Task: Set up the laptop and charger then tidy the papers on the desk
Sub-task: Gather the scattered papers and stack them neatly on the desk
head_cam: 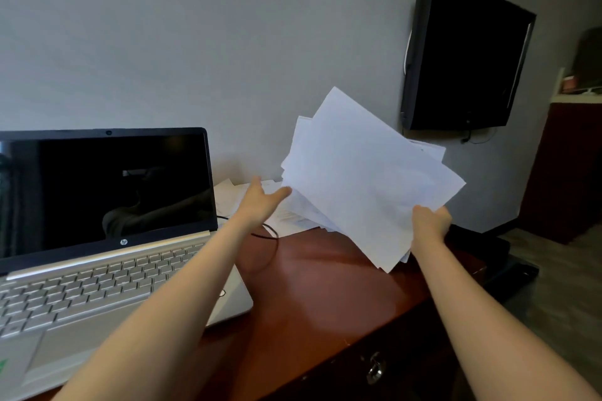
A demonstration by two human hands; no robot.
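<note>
While the head view looks down over both bare forearms, the items stand as follows, each placed against the laptop (pixel 107 205).

Laptop: silver, lid up, screen dark, sitting on the left part of a red-brown desk (pixel 325 286).

Sheaf of papers (pixel 368 179): white sheets, loosely fanned and uneven at the edges, held up in the air to the right of the laptop, tilted, clear of the desk top.

Right hand (pixel 430 225): far right of the laptop, fingers and thumb curled over the lower right edge of the sheaf, gripping it.

Left hand (pixel 260 202): just right of the laptop's screen, fingers straight and spread, holding nothing; one fingertip reaches the sheaf's lower left edge, though contact cannot be made out.

Loose sheets (pixel 286 216): lying flat on the desk right of the laptop's lid, against the wall, partly hidden under the raised sheaf.

Black cable (pixel 267 234): thin, coming from the laptop's right side and looping across the desk beneath the left wrist.

Wall screen (pixel 465 52): black, dark, mounted high on the wall well to the right of the laptop.

Drawer lock (pixel 376 368): metal, on the desk's front face, below and right of the laptop.
</note>
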